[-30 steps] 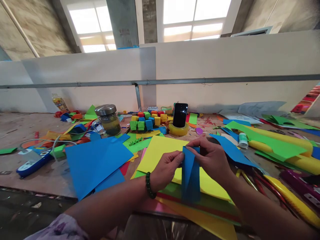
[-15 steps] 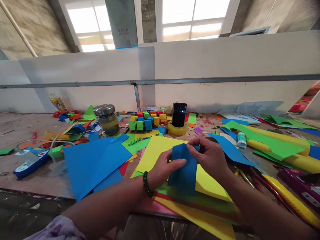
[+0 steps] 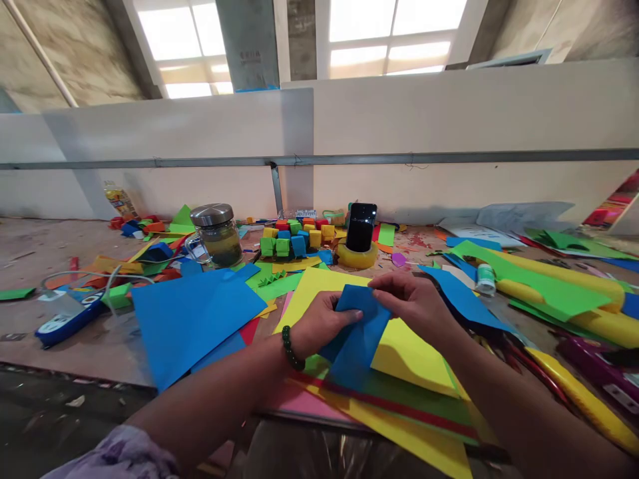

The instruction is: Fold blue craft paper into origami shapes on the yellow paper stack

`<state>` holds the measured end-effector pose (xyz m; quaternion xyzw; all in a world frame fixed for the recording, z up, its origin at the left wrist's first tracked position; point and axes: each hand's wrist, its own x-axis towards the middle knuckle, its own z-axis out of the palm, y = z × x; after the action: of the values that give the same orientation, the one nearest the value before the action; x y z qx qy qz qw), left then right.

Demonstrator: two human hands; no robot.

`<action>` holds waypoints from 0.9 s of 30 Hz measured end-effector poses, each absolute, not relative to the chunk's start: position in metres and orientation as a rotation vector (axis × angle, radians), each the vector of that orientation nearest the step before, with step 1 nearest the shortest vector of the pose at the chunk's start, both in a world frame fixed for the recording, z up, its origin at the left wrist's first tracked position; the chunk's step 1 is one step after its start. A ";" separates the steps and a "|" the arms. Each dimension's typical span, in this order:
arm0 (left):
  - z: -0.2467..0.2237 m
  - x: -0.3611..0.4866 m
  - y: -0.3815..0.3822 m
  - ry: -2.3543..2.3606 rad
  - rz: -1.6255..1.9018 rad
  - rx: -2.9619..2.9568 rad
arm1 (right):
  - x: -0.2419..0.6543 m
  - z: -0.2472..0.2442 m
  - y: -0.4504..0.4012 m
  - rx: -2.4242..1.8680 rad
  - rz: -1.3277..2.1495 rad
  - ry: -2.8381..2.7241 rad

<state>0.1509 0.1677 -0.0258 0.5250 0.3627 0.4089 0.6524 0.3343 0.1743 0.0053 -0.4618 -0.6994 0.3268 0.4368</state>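
Observation:
A folded piece of blue paper [image 3: 360, 336] is held between both hands, tilted above a stack of coloured sheets. My left hand [image 3: 322, 322] grips its left side, thumb lying across the front and fingers behind. At the top right corner of the piece, my right hand [image 3: 417, 303] pinches the edge between thumb and fingers. Beneath lie a yellow sheet [image 3: 414, 352] and green, red and pink sheets. Large blue sheets [image 3: 194, 319] rest to the left of my left hand.
Several small folded paper cubes [image 3: 298, 246] stand at the back, between a lidded glass mug [image 3: 217, 243] and a phone [image 3: 361, 226] propped in a tape roll [image 3: 357, 256]. A power strip [image 3: 70, 319] lies left. Rolled yellow paper [image 3: 564, 273] and a small white bottle [image 3: 484, 279] are right.
The blue paper has tilted, its lower end swinging to the left. Both hands keep hold of it, and the whole view has shifted slightly.

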 end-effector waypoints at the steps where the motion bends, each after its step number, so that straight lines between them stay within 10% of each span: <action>1: -0.026 0.150 0.169 0.830 0.904 1.208 | 0.336 0.006 0.176 -1.160 0.845 -1.758; 27: -0.043 0.112 0.232 1.285 0.898 1.432 | 0.371 -0.023 0.230 -1.457 0.959 -1.811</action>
<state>0.1115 0.2320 -0.0431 0.5890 0.5285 0.3692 0.4873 0.3705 0.2303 -0.0228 -0.5511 -0.6852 0.3628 0.3085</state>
